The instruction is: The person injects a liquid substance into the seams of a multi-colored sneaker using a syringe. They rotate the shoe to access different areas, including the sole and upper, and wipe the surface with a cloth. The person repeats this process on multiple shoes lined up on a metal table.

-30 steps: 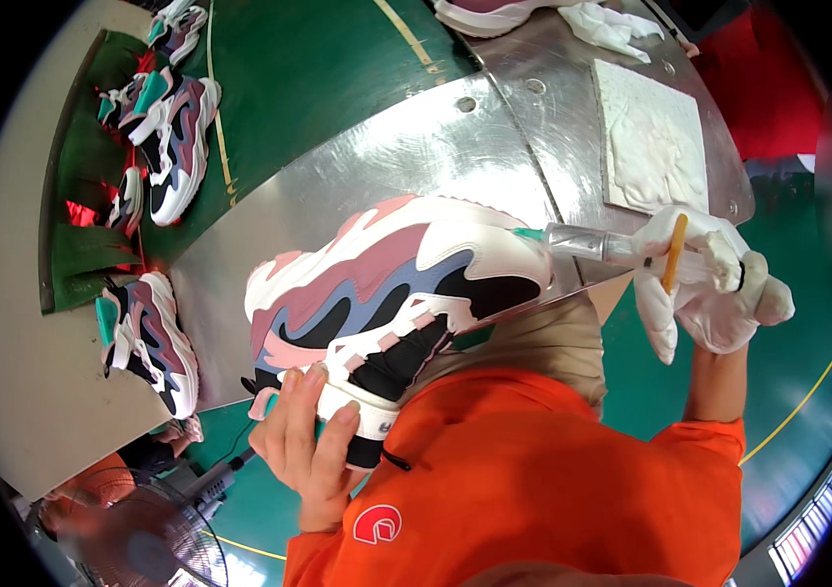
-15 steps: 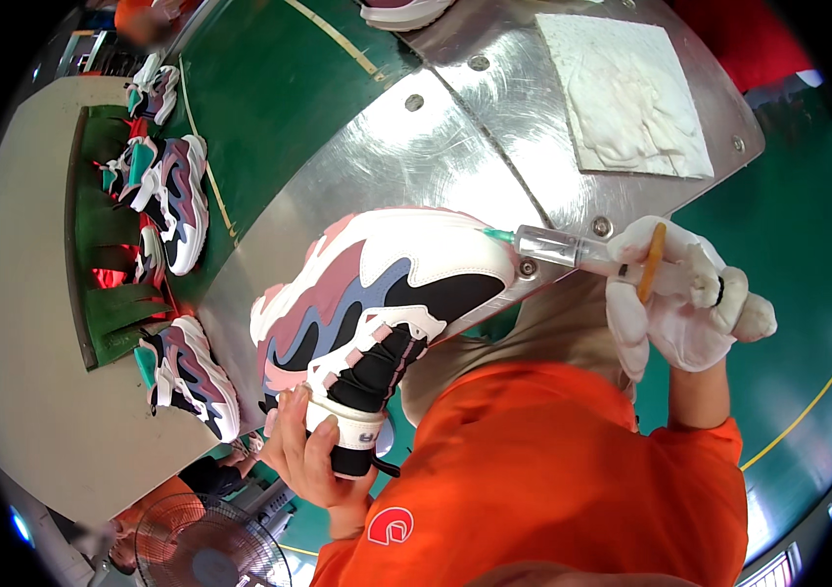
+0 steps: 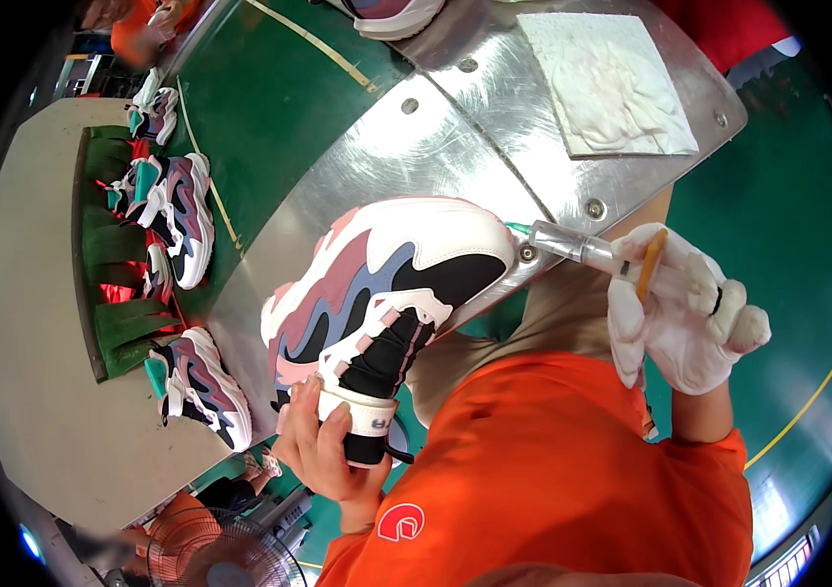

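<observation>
A white, mauve, blue and black sneaker [image 3: 347, 284] lies tilted over the metal table's near edge, its toe pointing right. My bare left hand [image 3: 326, 445] is closed around its heel and collar, with part of the palm hidden behind the shoe. In my white-gloved right hand [image 3: 685, 328] is a clear syringe [image 3: 573, 245] with a green tip and an orange-yellow flange. The green tip is right by the sole edge at the toe; I cannot tell whether it touches. My right thumb and fingers wrap the syringe's rear end.
The metal table [image 3: 377, 147] has bolts and a seam. A folded white cloth [image 3: 617, 83] lies at its far right. On the left, several similar sneakers [image 3: 186, 220] stand by a conveyor opening with green flaps [image 3: 113, 254]. A fan [image 3: 225, 558] is at lower left; another person [image 3: 147, 34] is at upper left.
The syringe has shifted slightly right, so its green tip has come back from over the toe's sole to its edge. The head view has shifted slightly. Both hands keep their holds.
</observation>
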Tool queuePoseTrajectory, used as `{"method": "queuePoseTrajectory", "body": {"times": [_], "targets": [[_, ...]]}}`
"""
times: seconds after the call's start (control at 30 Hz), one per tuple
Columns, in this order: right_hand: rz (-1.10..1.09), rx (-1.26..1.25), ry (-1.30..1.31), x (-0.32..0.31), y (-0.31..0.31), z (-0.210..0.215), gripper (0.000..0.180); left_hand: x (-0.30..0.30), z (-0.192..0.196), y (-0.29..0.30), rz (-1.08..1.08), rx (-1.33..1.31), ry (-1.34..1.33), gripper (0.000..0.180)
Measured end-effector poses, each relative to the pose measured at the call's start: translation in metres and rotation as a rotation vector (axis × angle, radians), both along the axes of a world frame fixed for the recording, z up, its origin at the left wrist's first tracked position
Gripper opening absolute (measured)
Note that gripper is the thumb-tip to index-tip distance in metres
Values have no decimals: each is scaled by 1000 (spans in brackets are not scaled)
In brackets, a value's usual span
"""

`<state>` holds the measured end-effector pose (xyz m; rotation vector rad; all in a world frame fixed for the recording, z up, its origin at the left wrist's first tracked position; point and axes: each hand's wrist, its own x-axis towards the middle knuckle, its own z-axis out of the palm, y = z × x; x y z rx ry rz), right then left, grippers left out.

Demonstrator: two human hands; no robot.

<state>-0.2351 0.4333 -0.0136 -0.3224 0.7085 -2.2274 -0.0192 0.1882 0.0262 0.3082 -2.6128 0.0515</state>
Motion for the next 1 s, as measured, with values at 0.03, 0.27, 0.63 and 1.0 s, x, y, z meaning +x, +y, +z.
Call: {"method": "queuePoseTrajectory", "body": {"times": [0.03,0.27,0.63,1.0], "targets": [[9,30,19,0,0,5,86,0,1,-1,0,-2,-12,48],[11,188,112,14,-3,28,67,-12,17,-6,-28,24,-47,39],[-75,-243,908,4,-21,-35,42,-58,52,-33,-46,244,-88,45],[-172,-197,1074,4,-41,-65,48,-91,70,-80,-65,498,-321,67]]}}
